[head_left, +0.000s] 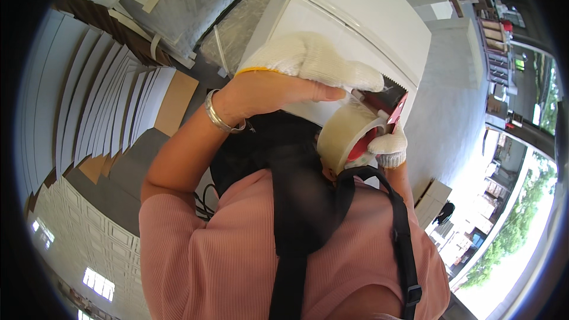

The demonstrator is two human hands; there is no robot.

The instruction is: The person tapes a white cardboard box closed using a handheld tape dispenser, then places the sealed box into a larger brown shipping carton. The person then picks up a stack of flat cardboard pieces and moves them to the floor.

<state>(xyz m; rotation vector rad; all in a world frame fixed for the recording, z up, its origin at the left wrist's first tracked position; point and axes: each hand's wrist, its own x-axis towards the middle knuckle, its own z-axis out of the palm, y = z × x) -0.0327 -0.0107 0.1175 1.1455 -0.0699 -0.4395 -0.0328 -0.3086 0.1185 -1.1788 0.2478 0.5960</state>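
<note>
Left hand (302,71), gloved, thumb bare: extended rightward beside toothed blade (392,96); grip cannot be told. Right hand (389,144), gloved: clasping red tape dispenser (397,112), by white box (338,18)'s near edge; markings unreadable.

2 wht gloves (308,58), yel cuff (258,69); red dispenser (400,109), crm tape (336,139); pink ribbed shirt (172,237)

Right of the grip (391,144), a smooth grey floor (441,121) runs out, paling with glare toward a tall, bright opening (530,255); whether it is glazed is unclear. Green trees (504,243) show through it. Above and right of the grip stands crowded shelving (496,38), its contents too small to tell. Far below and left, a pale patterned surface (101,225), wall or ceiling, holds a daylit window (99,284).
</note>
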